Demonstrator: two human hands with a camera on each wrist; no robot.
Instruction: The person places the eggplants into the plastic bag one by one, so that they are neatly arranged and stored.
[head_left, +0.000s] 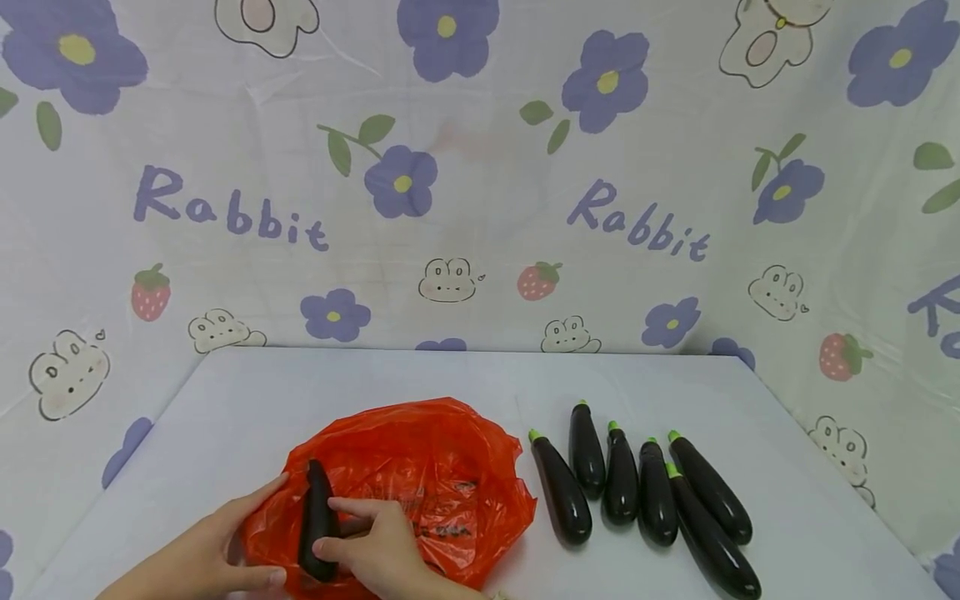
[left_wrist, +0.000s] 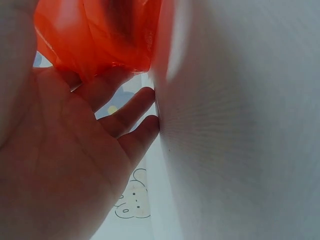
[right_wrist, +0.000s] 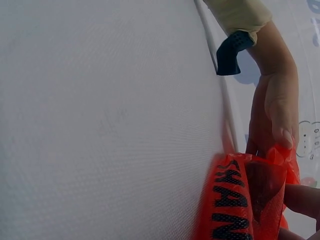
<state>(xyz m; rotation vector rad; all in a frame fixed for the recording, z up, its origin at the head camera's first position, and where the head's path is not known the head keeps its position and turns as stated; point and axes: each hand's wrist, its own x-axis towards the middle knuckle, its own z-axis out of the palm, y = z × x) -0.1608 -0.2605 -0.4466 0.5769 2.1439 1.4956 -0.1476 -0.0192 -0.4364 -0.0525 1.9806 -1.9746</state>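
A dark eggplant (head_left: 318, 525) lies upright in view over the left part of a red plastic bag (head_left: 450, 450) spread on the table. My right hand (head_left: 386, 546) grips this eggplant from its right side, thumb and index finger on it. At the bag's left edge my left hand (head_left: 217, 542) is spread, thumb and index finger wide apart, touching the bag. In the left wrist view, fingers of the left hand (left_wrist: 70, 145) reach under the red bag (left_wrist: 100, 35), with two fingertips resting against the white table. The right wrist view shows the eggplant (right_wrist: 262, 185) partly behind the bag's film.
Several dark eggplants with green stem ends, such as one long eggplant (head_left: 712, 533), lie side by side on the white table (head_left: 637, 383) right of the bag. A patterned cloth (head_left: 480, 167) with flowers and rabbits hangs behind the table.
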